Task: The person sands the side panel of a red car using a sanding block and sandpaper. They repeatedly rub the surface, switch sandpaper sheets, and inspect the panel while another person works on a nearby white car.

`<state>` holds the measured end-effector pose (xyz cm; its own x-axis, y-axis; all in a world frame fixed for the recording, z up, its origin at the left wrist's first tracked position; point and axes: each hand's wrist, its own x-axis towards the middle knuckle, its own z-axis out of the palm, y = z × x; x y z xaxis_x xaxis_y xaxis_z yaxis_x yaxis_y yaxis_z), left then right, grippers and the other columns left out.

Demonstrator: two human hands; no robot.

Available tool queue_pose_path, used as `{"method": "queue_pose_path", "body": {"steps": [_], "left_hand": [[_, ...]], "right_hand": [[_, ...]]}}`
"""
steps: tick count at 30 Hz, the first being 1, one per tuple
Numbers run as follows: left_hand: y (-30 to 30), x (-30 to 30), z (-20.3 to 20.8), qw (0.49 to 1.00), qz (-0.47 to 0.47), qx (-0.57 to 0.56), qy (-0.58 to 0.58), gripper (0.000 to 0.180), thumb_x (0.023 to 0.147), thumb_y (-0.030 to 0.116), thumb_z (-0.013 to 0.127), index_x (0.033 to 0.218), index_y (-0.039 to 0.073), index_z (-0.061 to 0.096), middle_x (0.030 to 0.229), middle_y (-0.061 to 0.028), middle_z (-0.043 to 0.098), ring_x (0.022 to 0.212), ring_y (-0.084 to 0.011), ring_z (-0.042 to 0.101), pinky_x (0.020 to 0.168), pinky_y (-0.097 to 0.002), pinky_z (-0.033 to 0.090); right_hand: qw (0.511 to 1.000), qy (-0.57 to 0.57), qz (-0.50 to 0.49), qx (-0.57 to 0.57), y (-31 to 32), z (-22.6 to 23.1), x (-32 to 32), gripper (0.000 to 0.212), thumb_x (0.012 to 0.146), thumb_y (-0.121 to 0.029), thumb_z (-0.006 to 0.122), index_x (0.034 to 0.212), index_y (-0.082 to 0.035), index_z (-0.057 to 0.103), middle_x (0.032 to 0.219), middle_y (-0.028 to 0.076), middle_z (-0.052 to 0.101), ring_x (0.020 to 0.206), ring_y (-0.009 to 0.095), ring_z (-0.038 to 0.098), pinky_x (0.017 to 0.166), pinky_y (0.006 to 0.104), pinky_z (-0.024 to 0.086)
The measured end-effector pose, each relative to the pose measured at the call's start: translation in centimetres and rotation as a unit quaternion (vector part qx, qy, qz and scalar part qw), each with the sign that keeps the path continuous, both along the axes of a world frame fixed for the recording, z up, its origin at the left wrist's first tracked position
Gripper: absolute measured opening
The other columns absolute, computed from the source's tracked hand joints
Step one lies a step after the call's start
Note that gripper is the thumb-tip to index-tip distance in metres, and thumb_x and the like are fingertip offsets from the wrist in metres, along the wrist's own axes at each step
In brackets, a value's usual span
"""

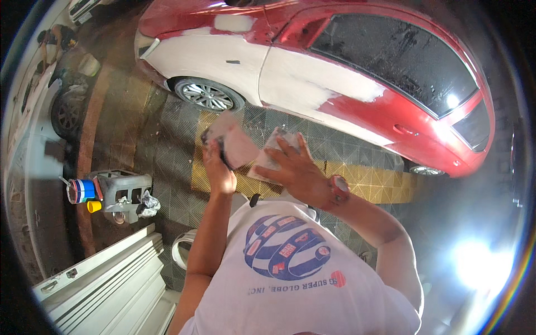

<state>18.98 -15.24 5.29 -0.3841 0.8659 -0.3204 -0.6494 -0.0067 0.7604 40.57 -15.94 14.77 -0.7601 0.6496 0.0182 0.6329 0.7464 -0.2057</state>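
Note:
In front of my body, my left hand (219, 170) grips a dark block with a pinkish rectangular sheet (241, 146) on its face, looking like a sanding block; it is slightly smeared by motion. My right hand (298, 176) lies with fingers spread over a pale, dusty flat pad (267, 174), holding it beside the block. The thumb side of that pad is hidden. Both hands are in the air, apart from the red car (357, 39). Dull whitish patches (218, 56) cover much of the car's door and front fender.
Tiled grey and yellow flooring (368, 181) lies between me and the car. At left, a grey plastic stool (134, 181) stands beside a blue-labelled can (81, 191) and a yellow cup (94, 207). White ribbed panels (111, 285) lie lower left. Another person (56, 42) bends by a white car.

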Motion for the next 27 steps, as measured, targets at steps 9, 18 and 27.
{"method": "queue_pose_path", "body": {"steps": [9, 18, 27], "left_hand": [[-1.0, -3.6, 3.5, 0.978, -0.112, 0.105, -0.139, 0.045, 0.108, 0.027, 0.057, 0.145, 0.002, 0.049, 0.132, -0.0115, 0.064, 0.117, -0.022, 0.065, 0.101, -0.036, 0.053], [-2.0, -5.8, 4.3, 0.987, -0.125, 0.053, 0.081, 0.053, 0.109, 0.032, 0.056, 0.146, -0.003, 0.045, 0.133, -0.0134, 0.061, 0.117, -0.0173, 0.059, 0.1, -0.0322, 0.049], [-0.9, -6.3, 3.4, 0.994, -0.048, 0.066, -0.074, 0.039, 0.111, 0.021, 0.05, 0.144, 0.001, 0.048, 0.126, -0.012, 0.064, 0.113, -0.0195, 0.064, 0.094, -0.0315, 0.054]], "right_hand": [[0.897, -0.14, -0.04, 0.418, 0.4, -1.2, -4.8, 0.061, 0.091, -0.005, 0.059, 0.147, -0.027, 0.052, 0.147, 0.021, 0.045, 0.142, 0.043, 0.045, 0.109, 0.0584, 0.046], [0.994, -0.006, -0.049, 0.095, 2.4, 4.9, -7.6, 0.052, 0.088, 0.001, 0.058, 0.134, -0.024, 0.065, 0.143, 0.011, 0.054, 0.145, 0.045, 0.04, 0.117, 0.0714, 0.025], [0.996, 0.074, -0.044, -0.018, 0.3, 7.8, -10.5, 0.057, 0.083, 0.008, 0.056, 0.132, -0.019, 0.066, 0.145, 0.013, 0.049, 0.148, 0.044, 0.036, 0.118, 0.0683, 0.029]]}}
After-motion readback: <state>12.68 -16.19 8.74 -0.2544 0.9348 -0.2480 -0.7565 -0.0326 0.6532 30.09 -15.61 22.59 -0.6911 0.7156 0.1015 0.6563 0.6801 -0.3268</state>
